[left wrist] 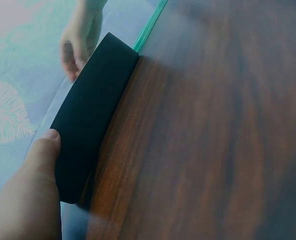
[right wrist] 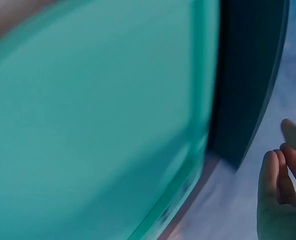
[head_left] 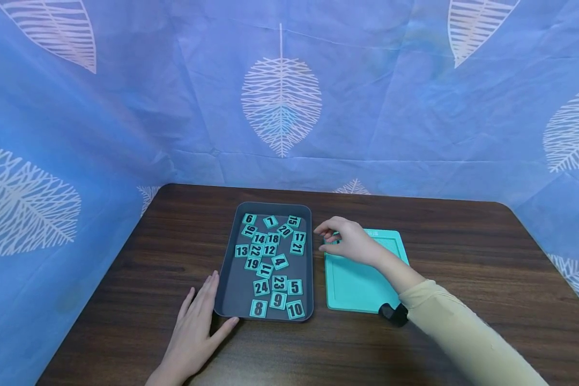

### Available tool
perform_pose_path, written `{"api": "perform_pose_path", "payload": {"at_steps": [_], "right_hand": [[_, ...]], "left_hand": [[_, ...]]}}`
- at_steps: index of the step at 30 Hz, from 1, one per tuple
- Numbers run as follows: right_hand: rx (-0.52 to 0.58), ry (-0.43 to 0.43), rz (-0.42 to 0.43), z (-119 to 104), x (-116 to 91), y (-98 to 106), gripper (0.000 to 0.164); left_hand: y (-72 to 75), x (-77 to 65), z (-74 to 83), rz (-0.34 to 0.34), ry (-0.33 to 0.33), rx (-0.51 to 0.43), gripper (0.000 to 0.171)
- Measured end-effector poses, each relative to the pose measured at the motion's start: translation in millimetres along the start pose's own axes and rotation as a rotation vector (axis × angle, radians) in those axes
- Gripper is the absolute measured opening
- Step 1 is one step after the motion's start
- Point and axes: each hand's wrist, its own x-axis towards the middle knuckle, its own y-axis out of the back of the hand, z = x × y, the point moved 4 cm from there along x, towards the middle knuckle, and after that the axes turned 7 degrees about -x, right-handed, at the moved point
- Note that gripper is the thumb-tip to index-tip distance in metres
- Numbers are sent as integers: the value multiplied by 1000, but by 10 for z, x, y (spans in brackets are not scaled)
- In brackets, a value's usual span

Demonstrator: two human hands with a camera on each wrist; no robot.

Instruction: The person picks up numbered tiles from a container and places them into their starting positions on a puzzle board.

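A dark grey tray point(head_left: 231, 289) holds several teal number tiles point(head_left: 295, 287) lying loose, faces up. At its near left corner rests my left hand point(head_left: 193, 327), fingers straight along the side and thumb at the near edge. In the left wrist view that thumb point(left wrist: 45, 150) touches the tray's outer wall point(left wrist: 95, 105). To the right of the tray lies a flat teal frame board point(head_left: 359, 284) with a raised border. Above its far left corner hovers my right hand point(head_left: 349, 241), fingers bent, thumb and forefinger apart with nothing visible between them. Small dark-marked pieces show partly under that hand.
The brown wooden table point(head_left: 487, 268) carries everything. A blue cloth point(head_left: 391, 107) with white leaf prints hangs behind and at the sides. A black strap-like object point(head_left: 393, 314) sits at the right wrist, overlapping the board's near right corner.
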Motion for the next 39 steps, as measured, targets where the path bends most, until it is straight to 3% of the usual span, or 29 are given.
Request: {"api": "perform_pose_path", "payload": {"at_steps": [3, 9, 18, 26, 39], "right_hand": [[35, 0, -15, -168, 95, -146, 35], [-13, -33, 2, -368, 263, -442, 32], [-107, -117, -17, -489, 392, -788, 29], [-232, -134, -26, -523, 406, -835, 36], [-185, -119, -124, -537, 394, -812, 43]], "left_hand": [[-4, -2, -6, -4, 6, -2, 92], [-7, -6, -11, 2, 1, -1, 91], [-18, -8, 1, 6, -8, 1, 91], [-10, 1, 5, 6, -3, 1, 92], [-1, 0, -2, 8, -1, -1, 91]]}}
